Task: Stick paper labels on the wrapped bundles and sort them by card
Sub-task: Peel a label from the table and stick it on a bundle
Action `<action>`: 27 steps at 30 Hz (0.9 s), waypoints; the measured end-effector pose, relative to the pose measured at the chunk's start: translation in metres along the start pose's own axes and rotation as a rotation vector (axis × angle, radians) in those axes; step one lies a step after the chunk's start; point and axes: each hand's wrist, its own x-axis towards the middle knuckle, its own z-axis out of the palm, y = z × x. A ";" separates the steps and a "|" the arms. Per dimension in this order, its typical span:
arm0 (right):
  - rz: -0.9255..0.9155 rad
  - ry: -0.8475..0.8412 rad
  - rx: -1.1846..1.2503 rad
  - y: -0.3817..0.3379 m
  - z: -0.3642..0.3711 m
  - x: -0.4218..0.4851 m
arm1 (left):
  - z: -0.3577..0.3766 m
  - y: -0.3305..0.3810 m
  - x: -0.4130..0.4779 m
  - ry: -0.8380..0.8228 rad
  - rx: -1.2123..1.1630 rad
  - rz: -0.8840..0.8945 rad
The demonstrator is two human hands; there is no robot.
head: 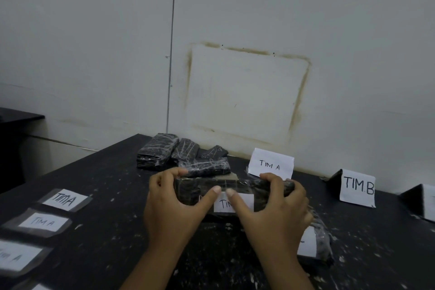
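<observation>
I hold a black plastic-wrapped bundle (188, 192) above the table, its face turned toward me. My left hand (174, 209) grips its left end, fingers over the top and thumb on the front. My right hand (275, 214) grips the right end, its thumb pressing a white paper label (244, 202) marked "TIM" onto the front. Standing card "TIM A" (270, 165) is just behind the bundle, and card "TIM B" (357, 188) stands to the right. Several unlabelled bundles (160, 153) lie piled at the back by the wall.
Three taped "TIM A" labels (62, 199) lie on the dark speckled table (113, 195) at the left. A labelled bundle (317, 245) lies under my right wrist. A third card (428, 205) is cut off at the right edge. The white wall stands close behind.
</observation>
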 end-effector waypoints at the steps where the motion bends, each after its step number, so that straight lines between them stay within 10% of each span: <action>1: -0.003 0.017 -0.039 -0.002 0.002 -0.002 | 0.000 0.001 0.000 -0.005 0.010 -0.009; 27: -0.048 -0.087 0.299 0.019 -0.006 0.020 | -0.002 -0.012 0.011 -0.070 -0.149 -0.009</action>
